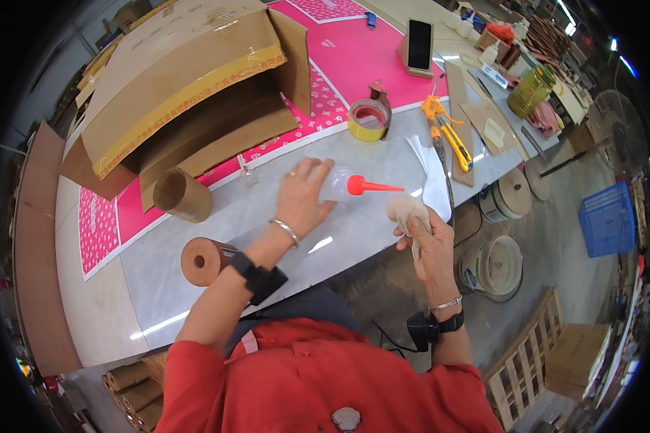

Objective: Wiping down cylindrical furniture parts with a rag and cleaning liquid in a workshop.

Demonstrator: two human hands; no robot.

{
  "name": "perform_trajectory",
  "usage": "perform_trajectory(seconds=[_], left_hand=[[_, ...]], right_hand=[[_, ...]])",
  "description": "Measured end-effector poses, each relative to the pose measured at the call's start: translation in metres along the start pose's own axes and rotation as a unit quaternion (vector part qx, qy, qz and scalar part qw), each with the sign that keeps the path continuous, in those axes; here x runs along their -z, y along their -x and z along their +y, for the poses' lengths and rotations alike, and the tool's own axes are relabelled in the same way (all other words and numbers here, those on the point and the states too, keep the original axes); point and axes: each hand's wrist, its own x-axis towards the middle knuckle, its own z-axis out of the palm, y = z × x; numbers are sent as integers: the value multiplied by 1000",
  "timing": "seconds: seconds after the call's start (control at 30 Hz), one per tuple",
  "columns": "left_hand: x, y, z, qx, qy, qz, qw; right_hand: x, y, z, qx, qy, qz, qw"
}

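My left hand (pixel 303 198) grips a clear squeeze bottle (pixel 334 185) that lies tilted over the grey tabletop. Its long red nozzle (pixel 365 185) points right, toward a wadded beige cloth (pixel 407 210). That cloth is bunched in my right hand (pixel 435 244), whose thumb and fingers press around it just beyond the table's front edge. The nozzle tip is a little apart from the cloth. Beside my left forearm lies a reddish-brown cylinder (pixel 197 261) with a round hole in its end; my wrist partly covers it.
A big open cardboard box (pixel 188 79) fills the table's far left, with a brown tube (pixel 184 195) before it. Yellow tape (pixel 367 123), a phone on a stand (pixel 417 47), a yellow cutter (pixel 455 144) and white paper (pixel 433 177) lie beyond. Buckets (pixel 492 265) stand on the floor at right.
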Motion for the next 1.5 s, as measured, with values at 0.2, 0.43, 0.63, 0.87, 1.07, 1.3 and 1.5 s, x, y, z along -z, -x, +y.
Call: perform_trajectory(seconds=[0.2, 0.43, 0.63, 0.87, 1.07, 1.3, 1.5], left_hand=[[45, -4, 9, -158, -206, 103, 960], [61, -1, 21, -190, -271, 97, 939], [65, 0, 20, -193, -309, 103, 926], [67, 1, 16, -176, -305, 101, 931], [68, 2, 15, -182, -299, 103, 931], [67, 3, 14, -180, -311, 93, 929], [65, 2, 13, -182, -308, 94, 929]], right_hand=[[3, 2, 6, 14, 86, 12, 996], [1, 4, 11, 14, 92, 8, 996], [0, 7, 15, 26, 99, -1, 995], [-1, 9, 15, 17, 101, -5, 995], [-2, 10, 18, 20, 97, -18, 995], [-3, 10, 18, 10, 101, -17, 995], [-4, 11, 18, 13, 98, -10, 995]])
